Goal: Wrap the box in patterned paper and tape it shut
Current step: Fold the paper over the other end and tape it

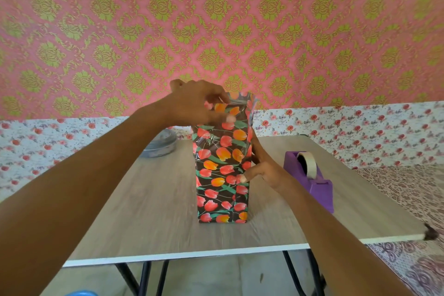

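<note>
Pink wallpaper [216, 19] with a green damask print fills the background above a band of rose-print paper, behind a wood-grain table [144, 211] on black legs. At the middle of the table the box [222, 190] stands upright on one end, sheathed in glossy patterned paper [223, 142] printed with red and orange tulips on black; a seam runs down its near face. The paper's loose end rises open above the top of the box. A person's left hand [197, 103] reaches over that top, its fingers curled and pinching the paper's upper edge. The right hand [266, 170] clasps the box's right edge lower down, thumb pressed to the near face and fingers laid along the far side. A purple tape dispenser [312, 180] holding a pale roll sits just right of the box, near the right wrist. A grey round tin [161, 144] rests at the table's far left, partly hidden by the left forearm. A patterned rug [408, 199] covers the floor to the right.
</note>
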Tool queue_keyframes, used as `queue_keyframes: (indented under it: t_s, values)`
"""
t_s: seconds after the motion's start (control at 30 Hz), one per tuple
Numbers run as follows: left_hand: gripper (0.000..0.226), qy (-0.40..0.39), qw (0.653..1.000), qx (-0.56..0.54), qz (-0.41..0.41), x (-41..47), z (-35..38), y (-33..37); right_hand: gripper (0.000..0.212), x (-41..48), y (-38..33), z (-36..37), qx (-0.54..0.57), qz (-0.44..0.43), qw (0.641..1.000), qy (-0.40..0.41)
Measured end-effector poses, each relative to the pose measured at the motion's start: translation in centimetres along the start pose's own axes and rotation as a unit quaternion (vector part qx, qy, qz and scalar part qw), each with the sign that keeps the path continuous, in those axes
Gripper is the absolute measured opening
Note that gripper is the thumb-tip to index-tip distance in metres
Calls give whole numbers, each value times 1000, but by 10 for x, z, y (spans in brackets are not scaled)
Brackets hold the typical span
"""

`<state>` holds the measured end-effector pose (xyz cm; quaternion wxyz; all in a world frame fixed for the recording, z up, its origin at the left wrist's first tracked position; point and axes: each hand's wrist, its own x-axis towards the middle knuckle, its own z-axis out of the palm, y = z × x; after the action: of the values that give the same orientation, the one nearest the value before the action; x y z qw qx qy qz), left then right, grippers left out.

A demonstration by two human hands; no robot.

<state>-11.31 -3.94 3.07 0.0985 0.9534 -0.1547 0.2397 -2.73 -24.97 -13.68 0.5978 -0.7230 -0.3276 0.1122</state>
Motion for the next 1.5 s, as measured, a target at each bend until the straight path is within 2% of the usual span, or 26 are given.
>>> queue_keyframes:
  t_s: [0.07,0.2,0.33,0.37,0.43,0.5,0.53,0.7,0.77,0.8,0.93,1.03,1.13,1.2,1.27,1.33,1.43,1.5]
  values:
    - [51,-8,1000,27,13,4,4,6,133,-1,0,0,-3,2,1000,7]
    - [39,-18,998,-61,20,8,5,8,134,-2,-1,5,-10,7,1000,24]
    - [56,-20,992,-119,29,4,8,21,129,0,-4,16,3,-4,998,67]
    - [57,-27,994,-102,29,3,7,26,129,1,-5,19,-3,-9,997,80]
    - [61,-12,999,-32,25,4,6,31,115,1,-3,22,-15,-18,995,99]
    - [41,25,999,12,23,7,7,31,100,0,-1,24,-21,-28,994,102]
    - [30,36,999,18,22,8,6,31,99,-2,-1,24,-30,-24,993,111]
    - [17,50,996,-63,29,5,5,22,136,0,-2,32,-120,12,973,196]
    - [9,77,992,-95,-2,5,5,16,145,-1,-5,36,-161,40,960,226]
    - [13,94,991,-95,-20,5,5,15,148,-1,-6,38,-188,53,952,235]
    - [18,156,984,-30,-75,4,16,15,148,-4,-11,47,-310,84,912,254]
    - [10,188,971,-124,-82,3,23,9,148,-2,-9,52,-346,96,893,271]
    - [3,318,927,-198,-20,-4,33,4,150,-3,-7,55,-342,85,890,290]
    - [9,426,891,-160,-2,-16,42,9,151,-3,-7,57,-345,80,884,305]
    - [17,481,864,-147,-18,-31,57,14,151,-3,-6,60,-353,81,876,318]
    - [24,457,870,-183,-30,-47,78,13,152,-3,-5,62,-356,69,872,329]
    - [19,285,928,-241,-23,-65,111,3,153,-4,-5,66,-354,63,871,335]
    - [33,205,950,-233,-40,-70,125,-1,152,-6,-7,69,-362,67,863,347]
